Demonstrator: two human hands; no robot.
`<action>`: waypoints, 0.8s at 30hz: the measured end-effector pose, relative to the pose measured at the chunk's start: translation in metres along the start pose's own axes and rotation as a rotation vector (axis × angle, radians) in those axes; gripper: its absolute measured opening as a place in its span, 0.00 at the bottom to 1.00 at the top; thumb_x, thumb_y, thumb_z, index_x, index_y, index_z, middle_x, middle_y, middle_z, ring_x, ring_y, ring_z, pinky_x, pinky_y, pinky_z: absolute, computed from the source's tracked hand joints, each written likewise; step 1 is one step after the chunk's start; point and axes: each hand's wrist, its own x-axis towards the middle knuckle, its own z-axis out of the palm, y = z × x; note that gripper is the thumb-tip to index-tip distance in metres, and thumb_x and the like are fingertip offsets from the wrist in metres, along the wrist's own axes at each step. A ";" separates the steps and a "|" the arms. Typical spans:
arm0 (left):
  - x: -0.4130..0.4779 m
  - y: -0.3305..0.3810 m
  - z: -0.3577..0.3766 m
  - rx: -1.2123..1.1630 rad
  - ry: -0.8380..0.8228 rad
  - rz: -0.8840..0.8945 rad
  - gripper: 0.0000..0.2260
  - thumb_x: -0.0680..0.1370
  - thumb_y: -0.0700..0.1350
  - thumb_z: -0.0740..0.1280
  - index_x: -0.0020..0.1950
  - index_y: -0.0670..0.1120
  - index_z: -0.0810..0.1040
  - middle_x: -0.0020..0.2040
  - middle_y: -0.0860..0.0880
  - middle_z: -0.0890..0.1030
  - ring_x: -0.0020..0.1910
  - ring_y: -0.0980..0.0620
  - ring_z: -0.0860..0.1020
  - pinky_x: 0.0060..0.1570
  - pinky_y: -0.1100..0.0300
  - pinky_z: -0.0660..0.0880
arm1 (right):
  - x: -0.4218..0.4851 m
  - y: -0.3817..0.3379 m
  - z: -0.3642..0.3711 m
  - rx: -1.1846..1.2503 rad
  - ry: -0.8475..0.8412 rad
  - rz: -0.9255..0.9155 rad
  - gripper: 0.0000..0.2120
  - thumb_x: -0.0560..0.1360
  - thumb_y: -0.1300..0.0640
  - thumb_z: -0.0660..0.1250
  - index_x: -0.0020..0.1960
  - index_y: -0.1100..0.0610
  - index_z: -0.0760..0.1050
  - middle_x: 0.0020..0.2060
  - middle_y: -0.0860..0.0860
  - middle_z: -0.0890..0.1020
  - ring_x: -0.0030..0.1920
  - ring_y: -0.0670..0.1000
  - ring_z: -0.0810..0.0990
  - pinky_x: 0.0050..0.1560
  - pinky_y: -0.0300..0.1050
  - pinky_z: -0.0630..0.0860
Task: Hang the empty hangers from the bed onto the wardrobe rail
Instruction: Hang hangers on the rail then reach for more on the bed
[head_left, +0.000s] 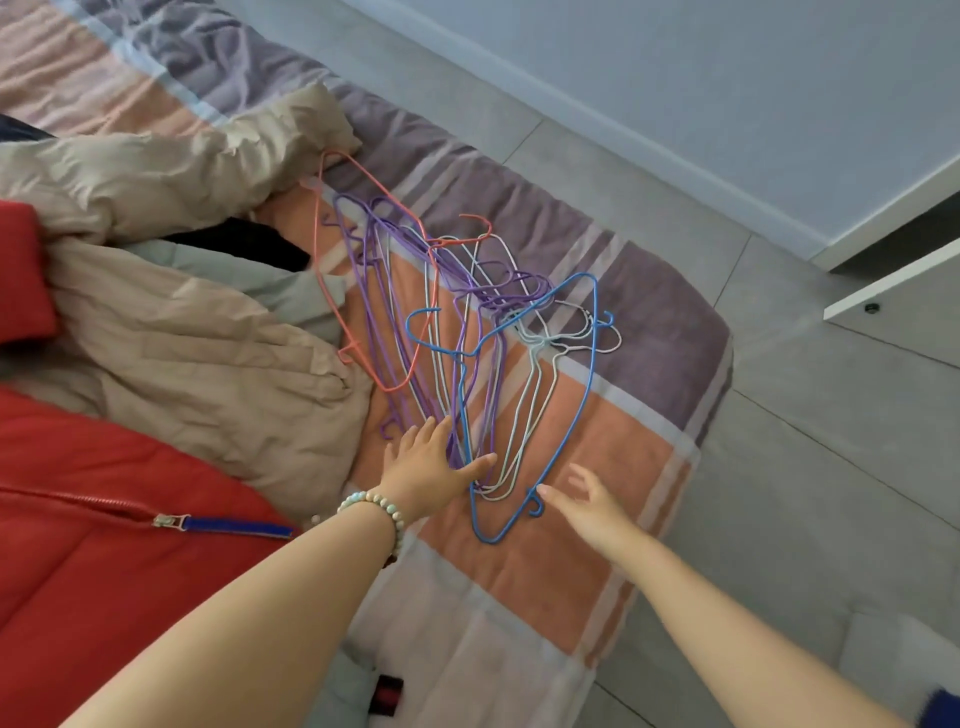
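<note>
Ten entries, logged from my remote station, largest first.

1. Bed (545, 571): striped cover in purple, orange and grey. It carries every item below. Grey tiled floor (831, 493) runs along its far edge.
2. Red jacket (104, 571): quilted, at the lower left of the bed.
3. Beige coat (182, 338): crumpled, lying over the red jacket, its edge meeting the hangers.
4. Pile of hangers (467, 332): the task's things. All lie on the bed and none is lifted. The thin wire frames are tangled through one another, so I cannot give a sure count.
5. Blue hanger (591, 358): outermost, nearest the bed's edge, crossing white and purple frames.
6. Coral hanger (387, 388): on the far side of the pile, against the beige coat.
7. Left hand (431, 467): fingers straight and spread, laid flat on the near ends of the purple frames, gripping nothing.
8. Right hand (592, 506): fingers loose and apart, just beside the blue hanger's near corner, holding nothing.
9. Bead bracelet (374, 506): on the left wrist.
10. Zip pull (169, 520): on the red jacket.

Step in hand, by my judgement: gathering, with the first pickup not yet made. The next move calls for curling the fingers round a bunch of frames and lifting slowly, since the interlocked hooks may drag their neighbours along. No wardrobe rail is in view, so I would then need to turn toward it.
</note>
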 end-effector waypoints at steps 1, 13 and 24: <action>0.002 -0.002 0.006 -0.001 -0.005 -0.002 0.41 0.71 0.72 0.54 0.77 0.52 0.49 0.78 0.50 0.51 0.77 0.48 0.48 0.74 0.45 0.47 | 0.004 0.004 0.005 0.013 -0.003 0.016 0.32 0.75 0.50 0.68 0.74 0.56 0.58 0.71 0.52 0.67 0.68 0.51 0.68 0.60 0.39 0.64; 0.014 -0.019 0.043 -0.032 0.115 0.004 0.34 0.76 0.64 0.58 0.77 0.50 0.53 0.78 0.52 0.51 0.77 0.51 0.43 0.74 0.50 0.45 | 0.029 0.014 0.042 0.348 -0.093 0.084 0.06 0.77 0.59 0.65 0.54 0.55 0.75 0.48 0.52 0.79 0.49 0.48 0.76 0.48 0.40 0.71; -0.026 0.007 0.031 -0.517 0.424 0.138 0.12 0.79 0.46 0.60 0.62 0.53 0.75 0.53 0.53 0.78 0.61 0.52 0.68 0.59 0.59 0.66 | -0.021 -0.009 0.019 0.503 -0.160 -0.108 0.07 0.75 0.66 0.66 0.43 0.55 0.73 0.41 0.51 0.84 0.39 0.44 0.81 0.48 0.44 0.78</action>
